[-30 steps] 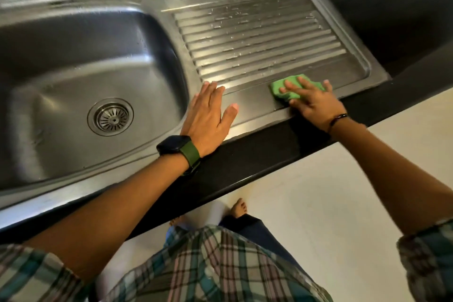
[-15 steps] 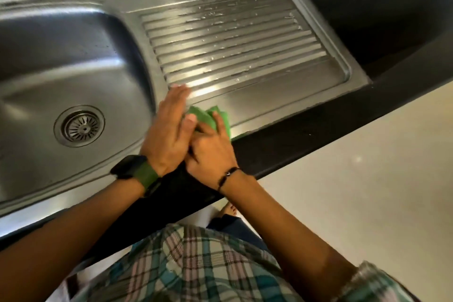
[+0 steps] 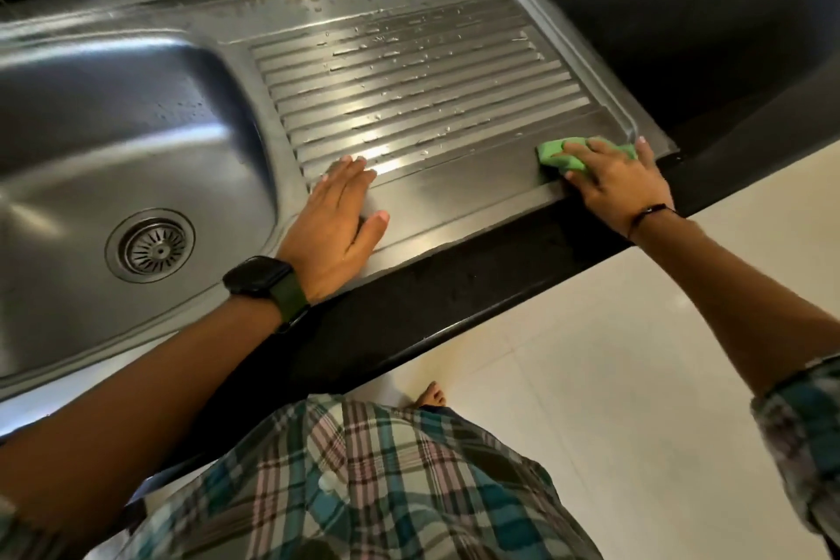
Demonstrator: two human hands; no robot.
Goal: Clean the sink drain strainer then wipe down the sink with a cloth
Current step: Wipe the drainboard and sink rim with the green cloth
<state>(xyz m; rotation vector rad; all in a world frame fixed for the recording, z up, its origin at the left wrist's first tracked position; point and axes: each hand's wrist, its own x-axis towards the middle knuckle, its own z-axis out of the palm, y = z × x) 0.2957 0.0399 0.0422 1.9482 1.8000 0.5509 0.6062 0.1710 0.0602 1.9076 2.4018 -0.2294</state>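
Strainer (image 3: 150,245) sits in sink (image 3: 113,114) drain; right hand (image 3: 613,180) presses cloth (image 3: 557,156), left hand (image 3: 338,221) flat.

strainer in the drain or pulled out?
In. The strainer sits seated in the drain opening at the bottom of the basin, slots visible; neither hand touches it.

Black countertop (image 3: 454,286) above pale tiled floor (image 3: 636,400).

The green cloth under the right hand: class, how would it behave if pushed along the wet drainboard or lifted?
The green cloth looks soft: it is bunched under the right hand, so it would probably droop when lifted. Droplets on the drainboard suggest it would glide easily and soak up water.
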